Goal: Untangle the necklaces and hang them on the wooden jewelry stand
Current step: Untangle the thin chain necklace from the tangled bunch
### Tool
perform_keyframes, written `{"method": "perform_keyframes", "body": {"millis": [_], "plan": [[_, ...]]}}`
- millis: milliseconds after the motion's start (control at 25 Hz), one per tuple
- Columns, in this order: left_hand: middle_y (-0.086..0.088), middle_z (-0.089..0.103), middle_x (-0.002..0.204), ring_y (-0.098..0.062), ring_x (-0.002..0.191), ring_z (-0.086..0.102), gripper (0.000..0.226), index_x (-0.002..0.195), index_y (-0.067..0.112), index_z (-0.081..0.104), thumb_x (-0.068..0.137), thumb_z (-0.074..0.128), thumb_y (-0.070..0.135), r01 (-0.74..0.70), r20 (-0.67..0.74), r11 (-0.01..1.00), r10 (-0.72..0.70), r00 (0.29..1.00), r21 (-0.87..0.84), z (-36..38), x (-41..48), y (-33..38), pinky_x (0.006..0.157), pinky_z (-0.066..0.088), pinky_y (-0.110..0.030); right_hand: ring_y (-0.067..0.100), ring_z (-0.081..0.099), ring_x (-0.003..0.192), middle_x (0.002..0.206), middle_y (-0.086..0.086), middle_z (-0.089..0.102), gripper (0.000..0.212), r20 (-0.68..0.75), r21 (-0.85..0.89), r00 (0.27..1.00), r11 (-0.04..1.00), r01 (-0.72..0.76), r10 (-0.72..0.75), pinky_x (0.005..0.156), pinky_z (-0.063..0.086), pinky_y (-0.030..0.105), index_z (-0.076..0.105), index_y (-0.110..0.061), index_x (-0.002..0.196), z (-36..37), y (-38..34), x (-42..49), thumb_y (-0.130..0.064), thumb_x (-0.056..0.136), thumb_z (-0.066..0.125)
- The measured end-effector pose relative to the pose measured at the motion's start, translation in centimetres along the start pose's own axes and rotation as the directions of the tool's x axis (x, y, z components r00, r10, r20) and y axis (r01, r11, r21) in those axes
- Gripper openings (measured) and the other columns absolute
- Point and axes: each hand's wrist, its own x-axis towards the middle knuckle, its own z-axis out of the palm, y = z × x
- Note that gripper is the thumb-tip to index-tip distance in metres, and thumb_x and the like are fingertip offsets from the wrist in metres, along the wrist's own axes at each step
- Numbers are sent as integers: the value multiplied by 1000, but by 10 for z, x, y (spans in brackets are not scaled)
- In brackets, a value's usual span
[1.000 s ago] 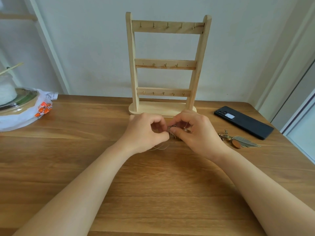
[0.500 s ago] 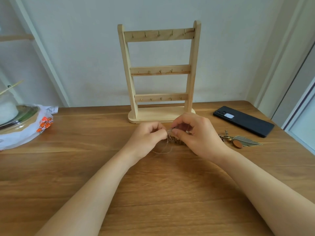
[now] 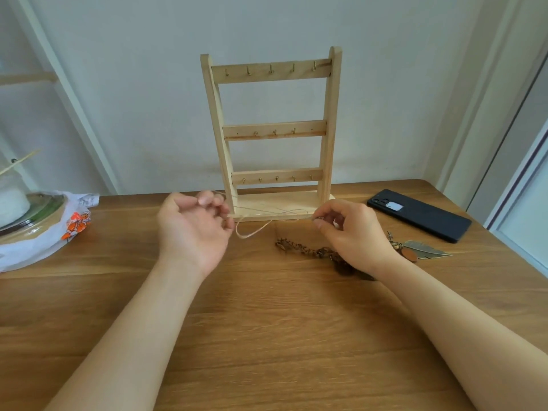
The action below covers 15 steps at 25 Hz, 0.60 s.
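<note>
Table [image 3: 267, 336] before the jewelry stand [image 3: 274, 130]. Right hand [image 3: 353, 232] pinches the limp, light cord necklace [image 3: 241, 236]; the blurred left hand [image 3: 192, 229] apparently does likewise. Best gripped near its ends.

A plain pale wall [image 3: 133, 69] fills the upper part of the frame under soft, even daylight. A wooden table [image 3: 267, 336] with a warm brown grain covers the lower half, and its far edge lies against the wall. At the upper left a white slanted post [image 3: 69, 96] crosses the wall, and a light wooden rail [image 3: 26, 77] meets it. At the right edge stands a pale door or window frame [image 3: 522, 185], which looks brighter than the wall.
</note>
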Motion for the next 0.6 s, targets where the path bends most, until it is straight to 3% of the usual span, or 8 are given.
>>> {"method": "perform_keyframes", "body": {"millis": [80,160,240,320,400,480,600], "plan": [[3,48,72,-18,76,44,13,62,20,45,72,48,28,-28,-162,999,31,986,19,-3,3,1,78,33,-32,6,57,73,79,-10,65,10,14,-8,1000,1000,8,-8,68,52,28,71,-24,98,1,-3,-1,-17,94,66],[5,52,74,-15,74,48,16,71,20,58,83,51,29,-10,-322,979,77,944,203,-4,6,-3,74,38,-29,4,56,71,79,-11,64,10,9,-13,1000,1000,14,-14,66,49,23,71,-24,98,2,-5,-2,-16,93,66],[7,58,84,-12,77,53,10,86,21,65,87,57,28,-27,-432,906,228,873,423,-1,6,-6,73,42,-26,2,54,68,77,-12,63,10,-20,-4,1000,1000,16,-16,62,42,15,71,-24,96,-2,-4,-2,-15,93,68],[9,63,88,-7,83,56,6,89,21,66,91,60,23,-152,-322,787,409,854,597,4,2,-8,73,43,-21,1,54,69,77,-12,62,11,-23,4,999,999,39,-39,62,42,13,71,-24,96,-3,-5,-2,-14,92,69],[12,67,80,3,77,59,11,84,20,71,92,64,18,-286,-81,639,482,872,714,10,-3,-12,68,43,-10,6,55,72,78,-10,63,11,-1,5,996,996,92,-92,65,44,15,72,-22,97,-3,-8,-3,-13,92,69],[13,72,80,5,80,64,9,85,20,76,91,69,18,-362,156,518,397,904,775,13,-8,-19,72,45,-7,9,53,74,79,-10,62,11,8,4,990,990,144,-144,67,44,18,74,-21,97,0,-10,-5,-13,91,70],[11,76,93,-4,92,68,10,96,23,78,88,74,17,-440,398,378,188,898,815,14,-12,-32,82,51,-16,10,52,74,78,-10,61,9,1,19,983,982,186,-186,66,40,15,75,-21,96,1,-14,-6,-14,90,72]]}}
